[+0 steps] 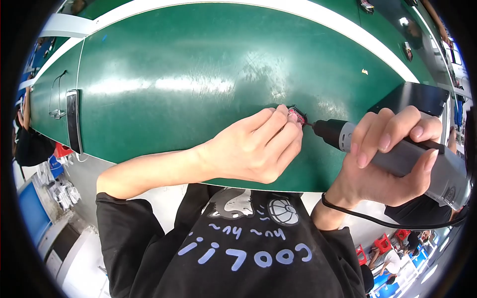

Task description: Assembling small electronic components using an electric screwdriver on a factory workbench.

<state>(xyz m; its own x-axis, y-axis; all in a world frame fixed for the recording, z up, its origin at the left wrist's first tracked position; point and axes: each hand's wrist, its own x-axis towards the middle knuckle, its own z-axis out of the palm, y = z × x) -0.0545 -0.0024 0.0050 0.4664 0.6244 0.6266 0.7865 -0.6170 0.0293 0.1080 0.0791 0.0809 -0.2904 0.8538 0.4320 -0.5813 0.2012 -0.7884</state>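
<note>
A small pinkish-red part (297,116) was pinched against the green desk (174,79) by the left hand (253,146), whose fingers (278,126) were closed around it, so that only its far end showed past the fingertips. It lay near the desk's near edge, somewhat right of the middle. A grey electric screwdriver (397,154) with a black nose was gripped by the right hand (385,159), the fingers wrapped over the barrel from above and the thumb hidden beneath. The tool was held almost level, pointing left, and its thin bit (309,124) was brought up against the right side of the part; whether the tip was actually seated could not be told. A black cord (377,218) was seen curving below the right wrist toward the tool's rear. A dark flat tray (412,97) rested on the desk just beyond the right hand. A long black strip (73,121) lay near the desk's left end, well apart from both hands.
</note>
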